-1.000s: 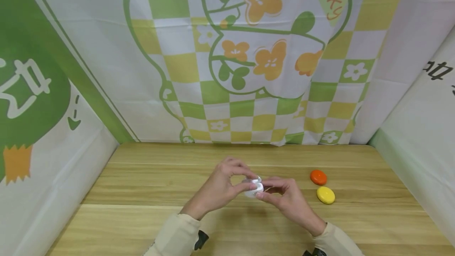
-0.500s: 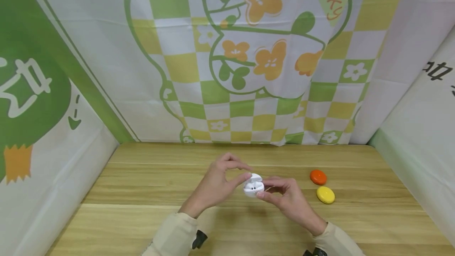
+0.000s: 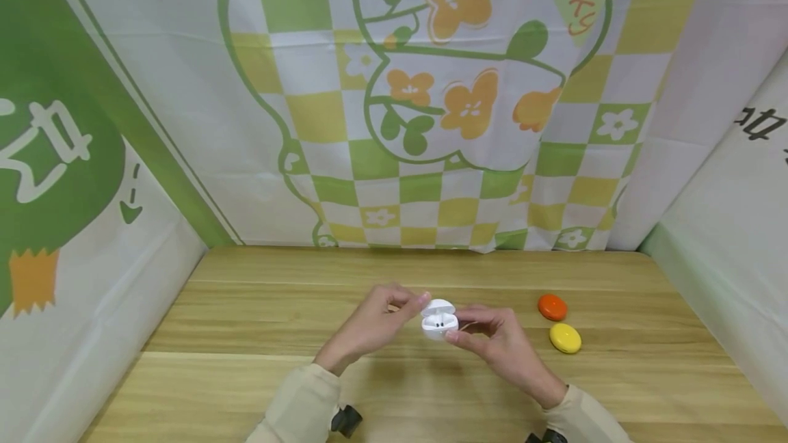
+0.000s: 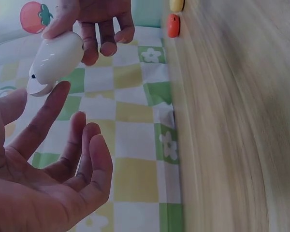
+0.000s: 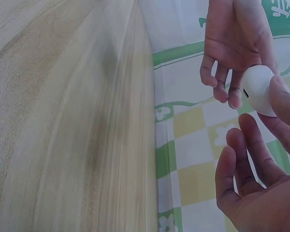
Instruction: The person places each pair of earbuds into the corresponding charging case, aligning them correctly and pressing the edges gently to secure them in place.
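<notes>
A small white earbud case (image 3: 440,327) is held above the table with its lid (image 3: 438,307) raised. Two small dark spots show inside it in the head view; I cannot tell whether earbuds sit there. My right hand (image 3: 501,342) grips the case body between thumb and fingers from the right. From the left, my left hand (image 3: 369,325) has its thumb and index finger at the lid's edge, pinching it. The left wrist view shows the white shell (image 4: 60,57) from outside, with the other left fingers loosely bent below. In the right wrist view the case (image 5: 258,89) hides part of the left hand.
On the table (image 3: 258,292) to the right lie a round orange piece (image 3: 553,307) and a round yellow piece (image 3: 565,338). A patterned cloth (image 3: 431,190) hangs at the table's back edge, with printed side panels left and right.
The case lid, lower a second ago under the left fingers, now stands raised. The left fingers have drawn back left to the lid's edge. The right hand has hardly moved.
</notes>
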The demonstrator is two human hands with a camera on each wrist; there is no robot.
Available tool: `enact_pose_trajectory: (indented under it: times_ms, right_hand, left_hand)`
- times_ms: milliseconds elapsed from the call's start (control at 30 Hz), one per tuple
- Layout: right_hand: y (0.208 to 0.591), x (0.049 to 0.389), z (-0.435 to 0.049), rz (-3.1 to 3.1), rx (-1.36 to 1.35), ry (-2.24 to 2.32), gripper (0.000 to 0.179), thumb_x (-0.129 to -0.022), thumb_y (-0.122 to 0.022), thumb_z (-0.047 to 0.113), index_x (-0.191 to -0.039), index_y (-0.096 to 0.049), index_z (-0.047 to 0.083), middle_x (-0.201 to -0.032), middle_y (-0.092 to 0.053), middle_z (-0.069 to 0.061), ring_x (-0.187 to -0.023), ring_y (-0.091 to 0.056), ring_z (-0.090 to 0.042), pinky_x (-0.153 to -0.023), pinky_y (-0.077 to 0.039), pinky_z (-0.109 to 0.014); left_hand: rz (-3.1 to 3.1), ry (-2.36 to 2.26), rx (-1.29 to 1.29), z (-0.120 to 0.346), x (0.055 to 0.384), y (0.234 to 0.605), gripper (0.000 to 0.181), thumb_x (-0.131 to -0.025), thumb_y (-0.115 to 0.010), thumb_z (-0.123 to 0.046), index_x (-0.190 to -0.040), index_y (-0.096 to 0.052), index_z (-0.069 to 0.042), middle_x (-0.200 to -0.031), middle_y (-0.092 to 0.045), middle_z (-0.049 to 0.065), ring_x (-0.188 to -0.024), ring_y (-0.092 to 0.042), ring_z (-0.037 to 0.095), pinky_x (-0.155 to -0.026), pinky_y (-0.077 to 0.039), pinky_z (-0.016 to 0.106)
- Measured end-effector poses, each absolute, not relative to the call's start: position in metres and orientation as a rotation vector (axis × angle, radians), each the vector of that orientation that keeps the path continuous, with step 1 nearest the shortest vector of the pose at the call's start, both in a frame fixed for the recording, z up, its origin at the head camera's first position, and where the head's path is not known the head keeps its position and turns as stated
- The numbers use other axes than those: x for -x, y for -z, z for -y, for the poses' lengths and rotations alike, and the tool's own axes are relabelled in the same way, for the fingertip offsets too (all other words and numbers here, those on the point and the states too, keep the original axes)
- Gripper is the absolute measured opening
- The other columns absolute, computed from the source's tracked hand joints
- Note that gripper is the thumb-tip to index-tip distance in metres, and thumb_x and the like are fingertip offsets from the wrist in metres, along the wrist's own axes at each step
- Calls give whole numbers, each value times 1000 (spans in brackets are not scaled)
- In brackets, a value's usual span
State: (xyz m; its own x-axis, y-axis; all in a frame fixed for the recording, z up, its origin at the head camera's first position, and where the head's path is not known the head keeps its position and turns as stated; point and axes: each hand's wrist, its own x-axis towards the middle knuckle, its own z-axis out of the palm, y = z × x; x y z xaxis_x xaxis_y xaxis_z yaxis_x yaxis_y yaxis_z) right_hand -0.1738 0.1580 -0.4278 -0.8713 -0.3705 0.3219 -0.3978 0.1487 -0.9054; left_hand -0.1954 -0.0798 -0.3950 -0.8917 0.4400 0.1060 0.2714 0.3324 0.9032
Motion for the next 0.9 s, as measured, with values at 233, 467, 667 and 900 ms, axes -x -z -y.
enact_pose_trajectory:
  times_ms: [233,467,667,900]
  right_hand:
    - [430,174,-158,2371,-785,-1869,22,-87,-79,5,-108,-77,-1,-106,-74,-9,-92,-69,-16,-79,-58,-32]
    - [427,174,-157,2399,-730,-1881,20,-90,-77,7,-109,-77,1,-107,-75,-10,-95,-69,-17,-82,-58,-32]
    - [426,174,-156,2416,-666,-1899,19,-92,-76,9,-109,-77,0,-108,-75,-12,-97,-69,-19,-83,-57,-31]
    - [427,174,-158,2435,-624,-1870,19,-92,-76,13,-109,-78,5,-107,-75,-6,-96,-69,-19,-84,-57,-33]
  left_hand:
    - [-2387,-1639,-657,78,194,394,27,-102,-63,-31,-97,-80,-11,-110,-69,3,-109,-58,22,-94,-50,44]
    - [-2484,-1600,-727,75,191,394,22,-97,-72,-28,-99,-79,-7,-120,-61,6,-113,-55,25,-93,-51,44]
    - [-2539,-1573,-783,73,189,397,26,-95,-74,-32,-101,-78,-7,-120,-59,5,-113,-55,24,-93,-51,45]
    - [-2487,-1555,-803,72,189,401,24,-97,-72,-30,-101,-76,-6,-120,-59,8,-115,-55,26,-91,-53,45]
